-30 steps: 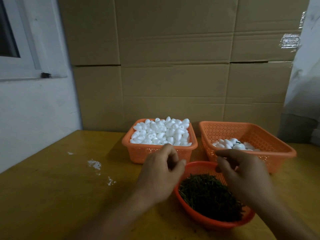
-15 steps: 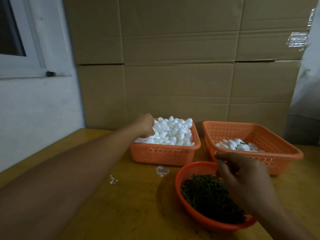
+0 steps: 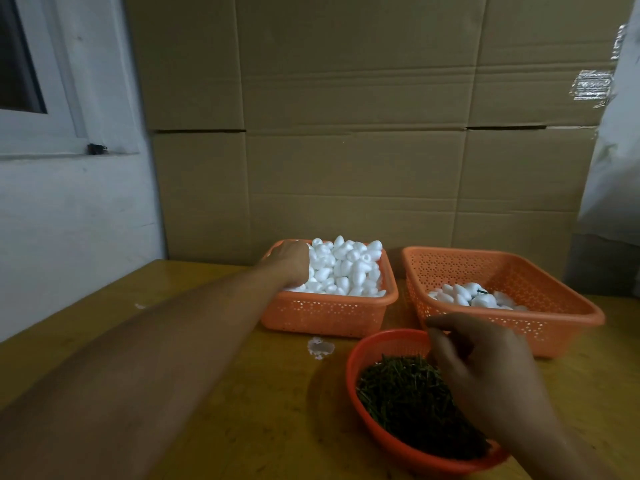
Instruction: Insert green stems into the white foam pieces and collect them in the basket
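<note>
Many small white egg-shaped foam pieces

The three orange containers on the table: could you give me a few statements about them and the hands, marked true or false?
1. The left hand reaches into the full basket of white foam pieces. True.
2. The round bowl holds white foam. False: it holds green stems.
3. The right basket is heaped to the brim. False: only a few pieces lie in it.
4. The right hand is over the round bowl. True.
</note>
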{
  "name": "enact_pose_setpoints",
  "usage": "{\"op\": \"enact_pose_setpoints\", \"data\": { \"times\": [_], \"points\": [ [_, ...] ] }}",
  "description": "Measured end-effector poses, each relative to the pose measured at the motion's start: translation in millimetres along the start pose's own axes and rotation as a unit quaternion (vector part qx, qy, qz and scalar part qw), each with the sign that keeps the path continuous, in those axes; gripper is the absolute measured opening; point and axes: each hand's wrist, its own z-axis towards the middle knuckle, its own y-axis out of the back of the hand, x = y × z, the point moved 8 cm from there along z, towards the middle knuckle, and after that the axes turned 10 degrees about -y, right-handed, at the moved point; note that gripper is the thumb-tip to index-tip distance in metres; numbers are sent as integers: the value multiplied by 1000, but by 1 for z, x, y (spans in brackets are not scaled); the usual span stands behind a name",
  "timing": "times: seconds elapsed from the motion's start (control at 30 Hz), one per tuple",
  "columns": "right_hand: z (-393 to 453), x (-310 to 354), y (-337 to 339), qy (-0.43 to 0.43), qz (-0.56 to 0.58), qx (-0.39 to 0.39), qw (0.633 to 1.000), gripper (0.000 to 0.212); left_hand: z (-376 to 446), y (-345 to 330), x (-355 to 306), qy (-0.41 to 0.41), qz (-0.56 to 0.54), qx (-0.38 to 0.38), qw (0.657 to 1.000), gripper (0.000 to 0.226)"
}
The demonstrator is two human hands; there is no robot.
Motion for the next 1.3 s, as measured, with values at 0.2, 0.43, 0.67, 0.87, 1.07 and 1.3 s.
{"op": "enact_pose_setpoints", "data": {
  "times": [0.2, 0.43, 0.67, 0.87, 1.07, 1.3],
  "points": [
    [-1, 1, -1, 1, -7, 5, 1000, 29, -7, 8, -4, -10, -41, -33, 999, 18],
    [0, 0, -3, -3, -16, 9, 1000, 26, -25, 39, -24, -47, -132, -126, 982, 9],
    [-2, 4, -3, 10, -21, 0, 1000, 26, -78, 57, -52, -102, -232, -210, 944, 13],
    [-3, 4, -4, 16, -26, 3, 1000, 22, -123, 63, -72, -160, -298, -259, 905, 15],
    [-3, 4, -5, 9, -21, 14, 1000, 29, -150, 53, -86, -188, -416, -226, 860, 21],
    [-4, 3, -6, 11, -30, 10, 999, 24, -167, 38, -94, -179, -514, -171, 821, 25]
  ]
}}
